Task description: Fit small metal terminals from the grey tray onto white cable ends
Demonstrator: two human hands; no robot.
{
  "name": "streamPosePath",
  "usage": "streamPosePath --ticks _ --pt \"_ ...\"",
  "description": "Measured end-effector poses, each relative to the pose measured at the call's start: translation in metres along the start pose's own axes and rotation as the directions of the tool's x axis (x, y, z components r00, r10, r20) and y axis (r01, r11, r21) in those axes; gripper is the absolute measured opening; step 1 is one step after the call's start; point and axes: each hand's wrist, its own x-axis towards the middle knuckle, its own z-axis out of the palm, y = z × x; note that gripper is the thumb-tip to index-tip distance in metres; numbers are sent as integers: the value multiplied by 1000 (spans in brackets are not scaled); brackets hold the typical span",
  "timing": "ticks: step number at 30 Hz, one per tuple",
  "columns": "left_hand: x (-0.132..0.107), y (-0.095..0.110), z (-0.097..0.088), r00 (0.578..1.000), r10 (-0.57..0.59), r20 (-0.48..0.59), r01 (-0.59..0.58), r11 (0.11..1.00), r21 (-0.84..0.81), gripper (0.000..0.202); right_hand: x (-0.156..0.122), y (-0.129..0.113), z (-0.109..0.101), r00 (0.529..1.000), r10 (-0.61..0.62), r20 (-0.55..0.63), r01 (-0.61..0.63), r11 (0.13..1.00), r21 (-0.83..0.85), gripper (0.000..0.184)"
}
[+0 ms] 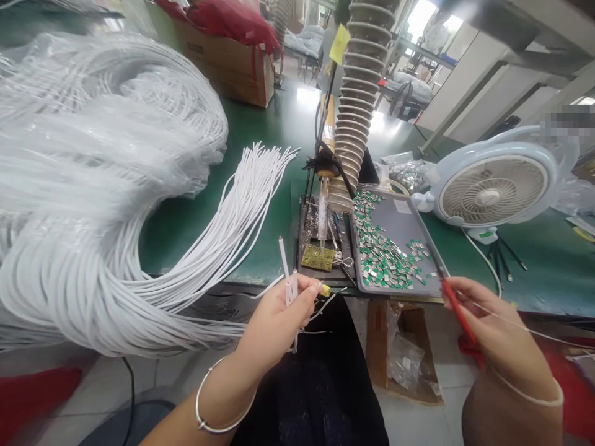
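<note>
My left hand [279,319] is closed round a few white cables [285,267] whose ends stick up above the fingers, and a small yellowish piece [326,290] sits at the fingertips. My right hand [493,328] pinches red tweezers [458,314] whose tip points toward the grey tray [404,220], and a thin wire runs across that hand. The tray holds several small green and silver parts [385,257]. Left of the tray a soldering iron [324,186] stands tip-down over a dirty sponge pad [318,257].
A big bundle of white cables [116,248] covers the left of the green bench [186,229]. A ribbed extraction hose [360,93] hangs above the iron. A small white fan [493,189] stands at the right, a cardboard box [227,62] at the back.
</note>
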Motion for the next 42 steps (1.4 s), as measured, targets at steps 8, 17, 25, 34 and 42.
streamPosePath --ticks 8,17,25,34,42 --pt "-5 21 -11 998 57 21 -60 916 396 21 4 -45 26 815 -109 569 217 968 -126 10" --pt "-8 37 -15 993 43 114 -93 873 479 17 26 -57 36 711 -121 693 229 971 -65 16" --pt "-8 37 -14 986 1 169 -79 884 460 12 29 -58 37 636 -107 764 156 988 8 14" --pt "-8 38 -11 986 6 166 -84 880 467 11 29 -56 37 607 -106 787 95 994 61 11" --pt "-8 38 -12 965 -56 255 -96 833 546 16 31 -57 38 557 -81 826 71 996 50 8"
